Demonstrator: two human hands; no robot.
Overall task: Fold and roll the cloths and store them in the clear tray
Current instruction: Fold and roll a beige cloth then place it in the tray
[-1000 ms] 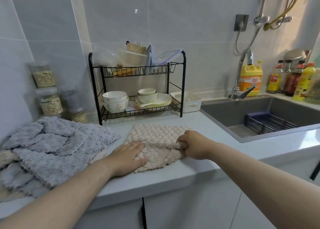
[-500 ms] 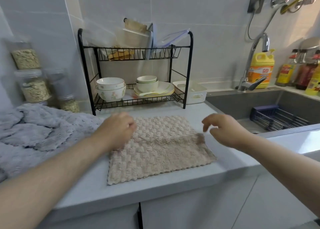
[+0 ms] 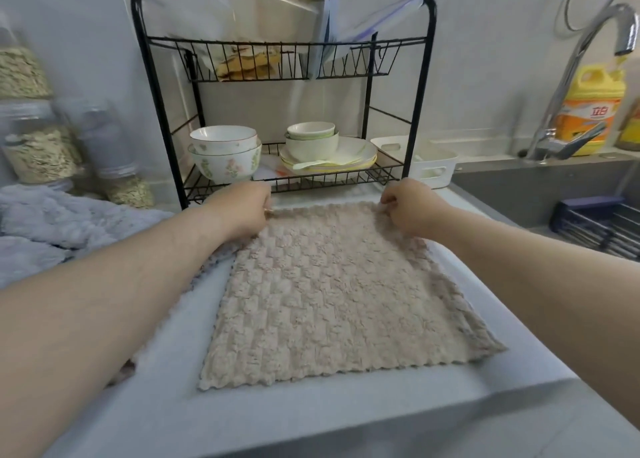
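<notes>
A beige textured cloth (image 3: 332, 295) lies spread flat on the pale countertop (image 3: 311, 416), its near edge close to the counter's front. My left hand (image 3: 242, 211) pinches the cloth's far left corner. At the far right corner my right hand (image 3: 408, 208) pinches it too. A heap of grey fluffy cloths (image 3: 52, 229) sits at the left, partly under my left forearm. I see no clear tray that I can tell apart; a white handled tray (image 3: 429, 163) stands beside the rack.
A black two-tier wire rack (image 3: 284, 118) with bowls and plates stands right behind the cloth. Jars of grain (image 3: 38, 146) line the left wall. To the right are the sink (image 3: 554, 194), a tap (image 3: 588, 59) and a yellow detergent bottle (image 3: 588, 107).
The cloth has been opened from a bunched fold to lying flat. Both hands moved from its middle to its far corners and closed on them. The camera has come nearer.
</notes>
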